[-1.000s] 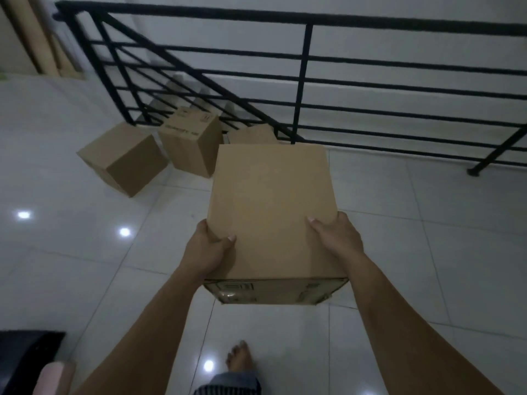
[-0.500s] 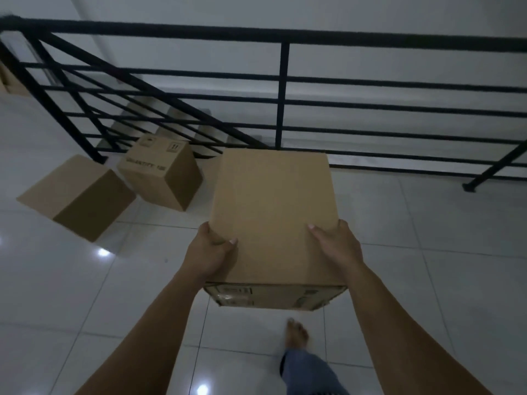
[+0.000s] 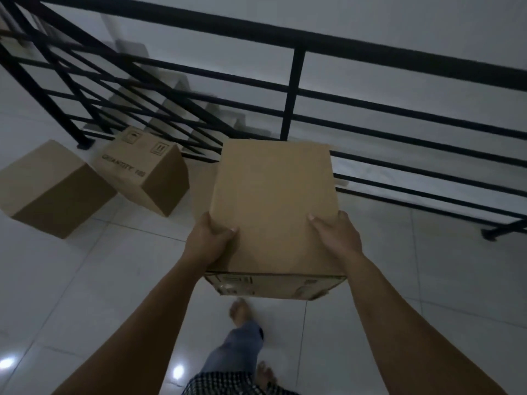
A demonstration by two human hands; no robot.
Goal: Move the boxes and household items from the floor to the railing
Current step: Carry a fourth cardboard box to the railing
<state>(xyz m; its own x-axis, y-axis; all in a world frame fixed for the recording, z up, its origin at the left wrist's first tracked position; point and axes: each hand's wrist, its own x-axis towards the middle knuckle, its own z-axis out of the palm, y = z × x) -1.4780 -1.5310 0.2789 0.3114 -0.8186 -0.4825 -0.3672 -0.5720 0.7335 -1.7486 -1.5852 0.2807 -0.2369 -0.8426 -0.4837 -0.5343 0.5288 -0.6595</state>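
Railing [image 3: 293, 92] now nearer and tilted vs. earlier; two floor boxes have shifted left in view. Carried box [image 3: 273, 206] held above tiled floor [image 3: 427, 280], left hand [image 3: 209, 242] and right hand [image 3: 336, 238] clamped on its sides, thumbs on top. Printed box [image 3: 145, 169] and plain box [image 3: 48, 186] sit by railing post.

brown cardboard boxes [image 3: 273, 206] — black railing [image 3: 293, 89], white tiled floor [image 3: 427, 275] — blue jeans [image 3: 236, 352].

Bare left hand [image 3: 211, 240], bare right hand [image 3: 336, 238], blue denim leg [image 3: 236, 349], checked hem [image 3: 216, 382]
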